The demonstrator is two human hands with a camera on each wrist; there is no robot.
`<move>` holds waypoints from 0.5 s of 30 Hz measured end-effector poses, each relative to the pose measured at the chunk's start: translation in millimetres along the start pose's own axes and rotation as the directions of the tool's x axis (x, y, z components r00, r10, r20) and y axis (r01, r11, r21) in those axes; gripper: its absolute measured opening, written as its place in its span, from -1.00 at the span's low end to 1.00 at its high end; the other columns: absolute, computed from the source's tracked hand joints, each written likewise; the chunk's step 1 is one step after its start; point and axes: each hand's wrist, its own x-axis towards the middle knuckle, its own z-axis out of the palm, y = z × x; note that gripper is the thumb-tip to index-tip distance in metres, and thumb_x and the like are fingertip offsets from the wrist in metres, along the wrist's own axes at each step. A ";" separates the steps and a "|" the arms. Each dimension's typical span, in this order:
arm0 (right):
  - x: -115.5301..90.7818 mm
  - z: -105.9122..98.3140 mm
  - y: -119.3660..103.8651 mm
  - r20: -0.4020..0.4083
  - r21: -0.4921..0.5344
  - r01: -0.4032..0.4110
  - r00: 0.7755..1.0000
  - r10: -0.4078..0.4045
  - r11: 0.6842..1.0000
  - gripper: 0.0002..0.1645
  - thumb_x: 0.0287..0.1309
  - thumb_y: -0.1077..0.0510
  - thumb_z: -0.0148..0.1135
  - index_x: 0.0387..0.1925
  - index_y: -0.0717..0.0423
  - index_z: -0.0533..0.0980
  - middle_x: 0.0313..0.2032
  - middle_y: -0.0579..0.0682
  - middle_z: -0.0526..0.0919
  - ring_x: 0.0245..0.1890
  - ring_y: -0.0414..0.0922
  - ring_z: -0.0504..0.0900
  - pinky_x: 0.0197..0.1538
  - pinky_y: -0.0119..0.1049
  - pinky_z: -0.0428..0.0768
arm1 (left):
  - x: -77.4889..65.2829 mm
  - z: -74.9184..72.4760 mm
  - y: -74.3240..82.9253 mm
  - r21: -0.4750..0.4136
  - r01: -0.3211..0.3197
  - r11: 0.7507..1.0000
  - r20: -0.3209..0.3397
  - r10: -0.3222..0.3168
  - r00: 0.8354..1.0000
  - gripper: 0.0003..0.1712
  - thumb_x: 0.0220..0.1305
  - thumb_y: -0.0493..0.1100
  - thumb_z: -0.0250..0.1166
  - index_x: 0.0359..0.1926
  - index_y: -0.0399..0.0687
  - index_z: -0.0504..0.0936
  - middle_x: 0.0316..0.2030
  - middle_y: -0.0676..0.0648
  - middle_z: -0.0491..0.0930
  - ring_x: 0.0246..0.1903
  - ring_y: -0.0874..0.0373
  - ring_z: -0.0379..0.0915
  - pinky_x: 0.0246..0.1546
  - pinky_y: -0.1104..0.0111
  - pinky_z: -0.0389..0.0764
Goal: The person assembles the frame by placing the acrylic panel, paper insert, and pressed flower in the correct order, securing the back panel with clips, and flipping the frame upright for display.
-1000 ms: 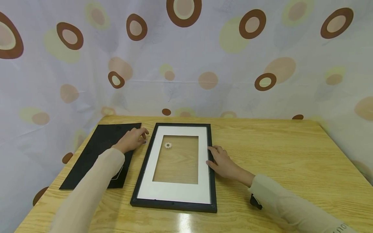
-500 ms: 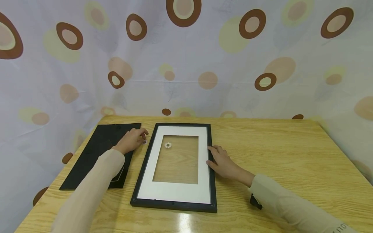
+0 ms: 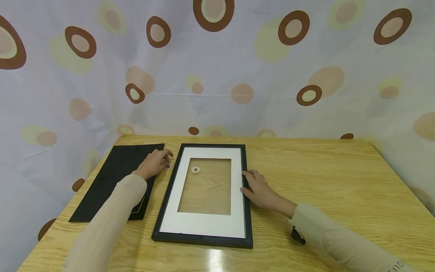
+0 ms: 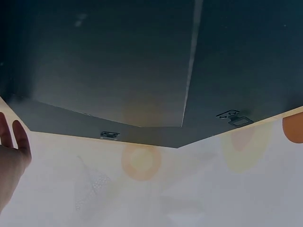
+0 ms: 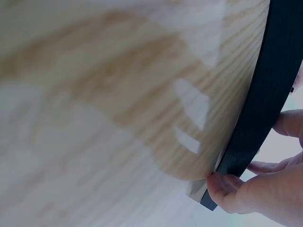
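A black picture frame (image 3: 202, 239) with a white mat (image 3: 204, 223) lies flat mid-table. A white daisy (image 3: 195, 170) shows in the upper left of its window. My right hand (image 3: 261, 190) holds the frame's right side; in the right wrist view the thumb (image 5: 220, 189) presses the outer edge and the fingers reach over it. My left hand (image 3: 154, 162) hangs over the right edge of a black backing board (image 3: 115, 170), fingertips bent down at a small pale flower (image 3: 168, 166) between board and frame. I cannot tell whether they pinch it.
Small metal clips (image 4: 110, 135) show along the backing board's edge in the left wrist view. A patterned curtain (image 3: 217, 68) hangs behind and beside the wooden table (image 3: 333, 177). A small black object (image 3: 298, 235) sits under the right sleeve.
The left fingertips shift slightly at the small flower, and more of its pale part shows. The right hand and the frame stay in place.
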 end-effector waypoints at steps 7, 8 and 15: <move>0.7 0.4 1.2 0.001 0.006 0.002 1.000 -0.002 1.000 -0.37 0.25 0.22 0.03 0.26 0.43 0.11 0.21 0.49 0.13 0.18 0.42 0.17 0.12 0.24 0.28 | -0.2 0.5 2.1 -0.014 0.016 1.000 0.003 -0.016 1.000 -0.65 0.19 -0.37 0.18 0.02 -0.17 0.48 -0.37 -0.03 0.56 -0.43 0.17 0.44 -0.41 0.36 0.40; 0.7 0.5 1.4 0.001 0.006 0.002 1.000 -0.002 1.000 -0.37 0.25 0.22 0.03 0.26 0.43 0.11 0.21 0.49 0.13 0.18 0.41 0.17 0.12 0.24 0.29 | -0.3 0.5 2.3 -0.017 0.014 1.000 0.006 -0.014 1.000 -0.65 0.20 -0.38 0.16 0.03 -0.18 0.48 -0.37 -0.03 0.56 -0.42 0.16 0.44 -0.40 0.35 0.40; 0.9 1.0 2.6 0.005 0.006 0.006 1.000 -0.006 1.000 -0.37 0.26 0.22 0.02 0.26 0.43 0.10 0.21 0.49 0.12 0.19 0.42 0.17 0.13 0.24 0.28 | -3.5 0.1 3.7 -0.026 -0.023 0.999 0.025 0.023 0.999 -0.67 0.23 -0.40 0.10 0.03 -0.19 0.45 -0.37 -0.02 0.55 -0.27 0.06 0.40 -0.23 0.22 0.38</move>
